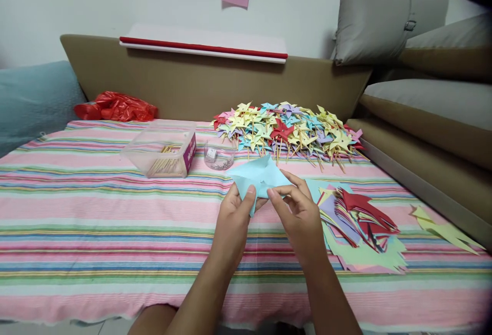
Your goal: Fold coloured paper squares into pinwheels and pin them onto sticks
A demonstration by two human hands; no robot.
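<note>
Between my two hands is a light blue paper pinwheel (pixel 261 173), raised over the striped cloth, some of its points folded in toward the middle. My left hand (pixel 236 209) grips its lower left part, thumb on top and fingers beneath. With thumb and fingertips my right hand (pixel 298 207) pinches the right side near the centre. Just beyond the pinwheel stands a small clear round container (pixel 219 158) with tiny metallic pieces in it. To its left is a clear plastic box (pixel 163 145) with wooden sticks (pixel 167 160).
A large heap of finished pinwheels on sticks (pixel 284 130) lies at the back. Stacked cut coloured papers (pixel 361 222) sit to the right, with a loose yellow cut paper (pixel 442 227) beyond. A red plastic bag (pixel 119 106) rests back left. Cushions (pixel 434 104) line the right side.
</note>
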